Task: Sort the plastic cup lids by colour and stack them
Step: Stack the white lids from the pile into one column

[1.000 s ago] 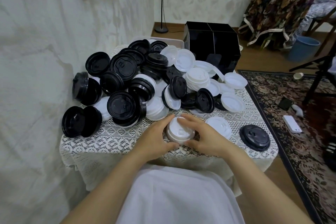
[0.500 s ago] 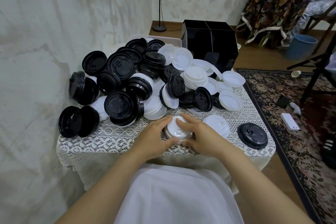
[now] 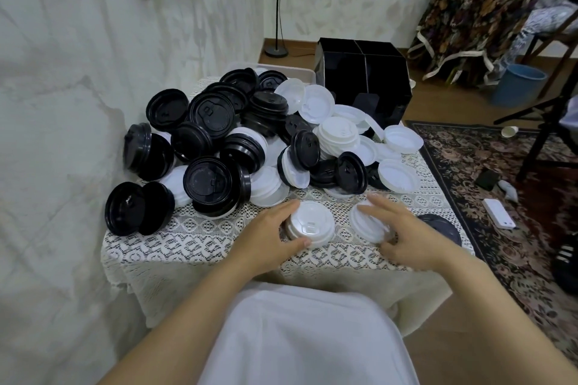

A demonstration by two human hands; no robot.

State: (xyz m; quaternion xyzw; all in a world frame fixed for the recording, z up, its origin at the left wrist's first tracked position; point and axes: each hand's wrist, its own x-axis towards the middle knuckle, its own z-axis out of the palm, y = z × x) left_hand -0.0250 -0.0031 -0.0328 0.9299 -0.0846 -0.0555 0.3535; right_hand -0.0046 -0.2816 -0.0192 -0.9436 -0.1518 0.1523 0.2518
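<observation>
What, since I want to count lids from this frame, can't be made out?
Head view only:
- White stack: lid count unclear; the left hand holding it covers its side.
- White lid: motion-blurred, so whether the right hand grips it or just touches it is unclear.
- Black lid: partly behind the right hand, blurred.
- Pile: lower lids buried under upper ones.

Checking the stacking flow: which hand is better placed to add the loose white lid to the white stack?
Right. The right hand grips the loose white lid, which lies just beside the white stack. The left hand is busy holding that stack.
</observation>
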